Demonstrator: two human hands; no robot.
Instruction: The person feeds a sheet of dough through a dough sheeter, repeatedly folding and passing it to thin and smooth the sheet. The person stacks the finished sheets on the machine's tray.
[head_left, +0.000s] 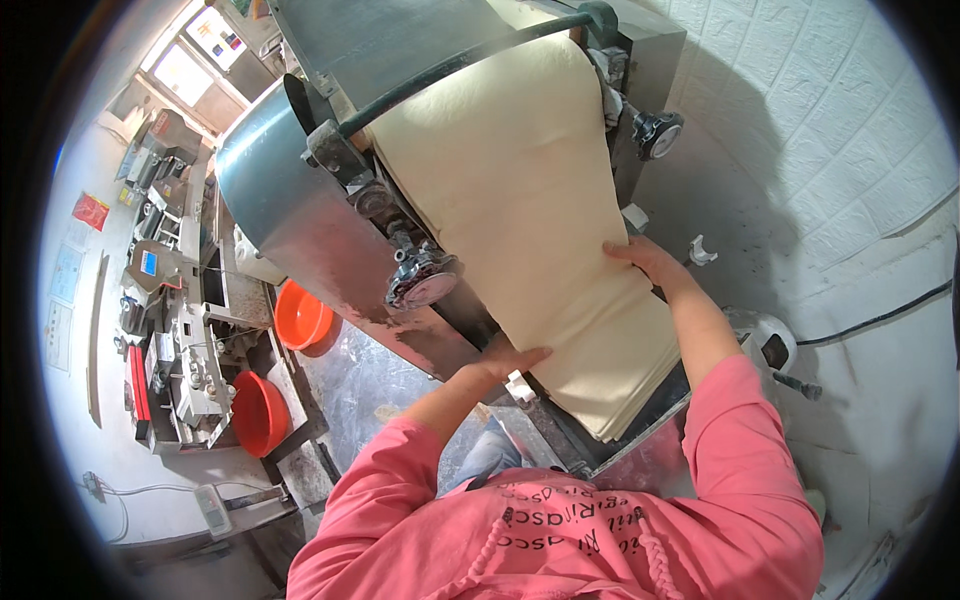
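A wide sheet of pale dough (517, 165) runs down from the rollers of a metal dough sheeter (315, 232) and lies in folded layers on its lower tray (645, 427). At the left edge of the dough is my left hand (514, 361), its thumb on top and its fingers hidden beside or under the layers. My right hand (641, 259) rests against the right edge higher up, thumb on the sheet, other fingers mostly out of sight. Whether either hand grips the dough cannot be told.
Round adjusting knobs (424, 279) stick out on both sides of the sheeter, with a dark bar (465, 64) across its top. A white textured wall (825, 135) stands at the right. Orange basins (259, 414) and a cluttered workbench (187, 352) are at the left.
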